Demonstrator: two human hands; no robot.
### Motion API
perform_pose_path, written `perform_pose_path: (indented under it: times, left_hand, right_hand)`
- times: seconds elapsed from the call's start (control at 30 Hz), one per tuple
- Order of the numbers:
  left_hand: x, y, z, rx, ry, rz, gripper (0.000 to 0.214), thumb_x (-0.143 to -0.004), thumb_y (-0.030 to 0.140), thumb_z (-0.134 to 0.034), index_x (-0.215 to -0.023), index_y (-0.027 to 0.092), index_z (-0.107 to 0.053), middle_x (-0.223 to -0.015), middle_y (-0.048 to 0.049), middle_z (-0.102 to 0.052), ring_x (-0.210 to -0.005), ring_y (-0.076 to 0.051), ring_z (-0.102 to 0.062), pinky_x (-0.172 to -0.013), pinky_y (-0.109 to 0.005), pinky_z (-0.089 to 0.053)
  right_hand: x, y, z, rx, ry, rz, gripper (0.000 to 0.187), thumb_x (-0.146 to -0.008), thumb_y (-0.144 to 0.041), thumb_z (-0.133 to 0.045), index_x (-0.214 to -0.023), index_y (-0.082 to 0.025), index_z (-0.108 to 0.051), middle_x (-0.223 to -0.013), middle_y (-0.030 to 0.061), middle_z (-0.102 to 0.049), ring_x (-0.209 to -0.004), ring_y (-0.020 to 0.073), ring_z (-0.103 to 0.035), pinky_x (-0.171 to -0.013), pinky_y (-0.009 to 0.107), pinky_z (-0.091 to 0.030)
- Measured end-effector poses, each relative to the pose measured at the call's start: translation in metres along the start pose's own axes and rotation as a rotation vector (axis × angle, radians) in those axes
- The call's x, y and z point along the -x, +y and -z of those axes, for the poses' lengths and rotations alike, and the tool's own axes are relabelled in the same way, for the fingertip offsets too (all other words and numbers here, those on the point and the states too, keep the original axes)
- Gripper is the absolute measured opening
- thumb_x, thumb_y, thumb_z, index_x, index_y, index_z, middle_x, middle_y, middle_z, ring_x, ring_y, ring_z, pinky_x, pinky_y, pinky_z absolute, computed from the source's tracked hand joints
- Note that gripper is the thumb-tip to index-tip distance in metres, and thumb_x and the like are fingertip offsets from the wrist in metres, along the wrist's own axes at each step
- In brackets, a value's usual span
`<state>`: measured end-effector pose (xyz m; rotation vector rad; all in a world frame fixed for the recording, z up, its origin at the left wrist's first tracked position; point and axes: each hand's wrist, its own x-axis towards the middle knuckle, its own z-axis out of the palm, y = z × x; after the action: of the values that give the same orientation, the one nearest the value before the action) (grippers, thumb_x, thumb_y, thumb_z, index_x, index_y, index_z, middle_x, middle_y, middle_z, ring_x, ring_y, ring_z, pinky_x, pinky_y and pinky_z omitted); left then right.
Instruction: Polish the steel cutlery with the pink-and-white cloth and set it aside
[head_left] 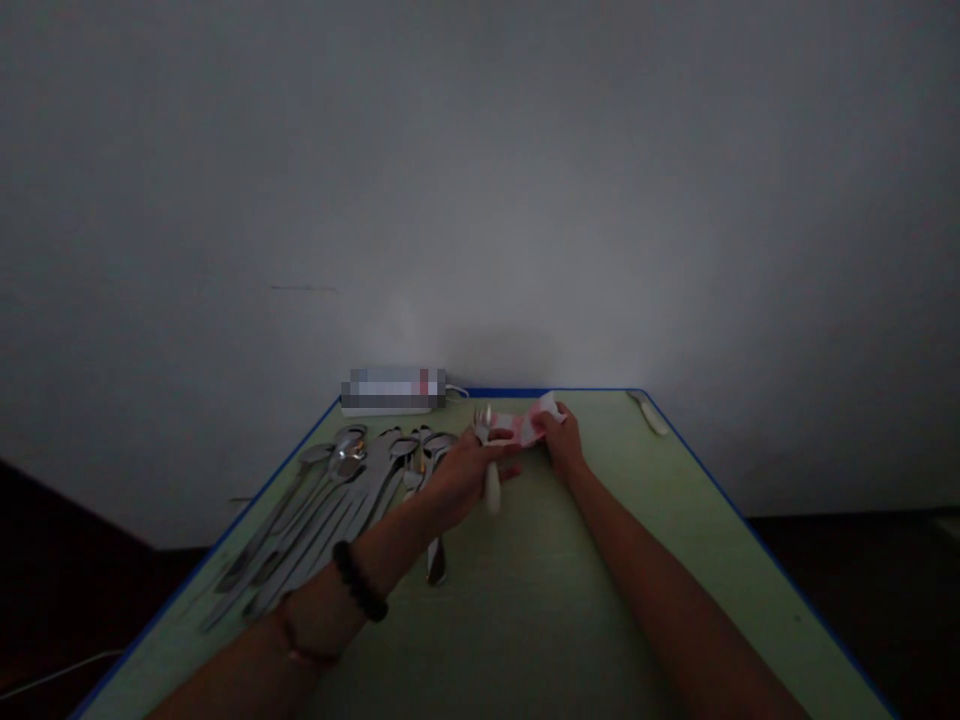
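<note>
My left hand (pixel 461 480) is closed around a fork (pixel 492 488) with a pale handle, its tines pointing up and away from me. My right hand (pixel 564 440) pinches a crumpled pink-and-white cloth or paper (pixel 529 428); which of the two it is I cannot tell. This piece stretches from the right hand towards the left fingers, close beside the fork's neck. Left of my left hand lies a spread of metal cutlery (pixel 330 520), with several spoons and long-handled pieces, partly covered by my forearm.
At the far right corner of the pale green, blue-edged table (pixel 555 600) lies a pale-handled utensil (pixel 649 413). A white box-like item (pixel 386 408), its face blurred, stands at the back left with a white cord (pixel 457 391). A grey wall (pixel 525 200) rises behind the table.
</note>
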<state>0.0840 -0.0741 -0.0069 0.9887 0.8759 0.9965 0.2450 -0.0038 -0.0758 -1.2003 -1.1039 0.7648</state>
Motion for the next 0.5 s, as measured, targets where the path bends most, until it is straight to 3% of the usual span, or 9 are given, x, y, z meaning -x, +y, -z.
perform_pose_path:
  times: [0.13,0.27,0.33,0.43,0.5]
  left_hand:
    - [-0.003,0.003,0.002,-0.030,-0.009,0.008,0.015,-0.082,0.023,-0.051,-0.096,0.019,-0.049,-0.089,-0.0029,-0.058,-0.056,-0.007,-0.055,-0.048,-0.018,-0.044]
    - [-0.011,0.000,0.010,-0.064,0.014,0.080,0.016,-0.082,0.026,-0.048,-0.091,0.014,-0.051,-0.063,0.0034,-0.050,-0.036,-0.004,-0.039,-0.032,-0.013,-0.024]
    - [-0.012,-0.004,0.011,-0.065,0.019,0.112,0.012,-0.082,0.022,-0.044,-0.088,0.014,-0.050,-0.061,0.0039,-0.048,-0.038,-0.005,-0.040,-0.033,-0.014,-0.026]
    - [-0.006,-0.009,0.010,-0.051,0.008,0.114,0.010,-0.081,0.016,-0.044,-0.090,0.017,-0.048,-0.075,0.0002,-0.055,-0.053,-0.007,-0.052,-0.044,-0.017,-0.040]
    - [0.000,-0.012,0.011,-0.035,-0.005,0.108,0.013,-0.083,0.021,-0.046,-0.096,0.020,-0.047,-0.081,0.0002,-0.056,-0.057,-0.008,-0.054,-0.046,-0.017,-0.041]
  right_hand:
    - [-0.001,-0.002,0.000,-0.043,-0.006,0.003,0.015,-0.063,-0.029,-0.045,-0.074,-0.019,-0.048,-0.063,-0.0039,-0.048,-0.055,0.0111,-0.042,-0.052,0.023,-0.037]
    - [0.001,-0.004,0.001,-0.084,-0.007,0.016,0.017,-0.064,-0.029,-0.045,-0.078,-0.019,-0.048,-0.068,-0.0027,-0.051,-0.060,0.0120,-0.045,-0.056,0.023,-0.040]
    - [0.002,-0.006,0.002,-0.105,-0.014,0.021,0.019,-0.066,-0.029,-0.045,-0.081,-0.019,-0.049,-0.071,-0.0013,-0.053,-0.062,0.0130,-0.048,-0.058,0.024,-0.042]
    - [0.002,-0.008,0.003,-0.120,-0.039,0.031,0.021,-0.067,-0.029,-0.045,-0.084,-0.019,-0.052,-0.077,0.0012,-0.058,-0.068,0.0151,-0.052,-0.063,0.027,-0.045]
    - [0.003,-0.007,0.003,-0.115,-0.053,0.038,0.025,-0.067,-0.029,-0.047,-0.088,-0.019,-0.054,-0.082,0.0028,-0.060,-0.074,0.0169,-0.055,-0.067,0.029,-0.046]
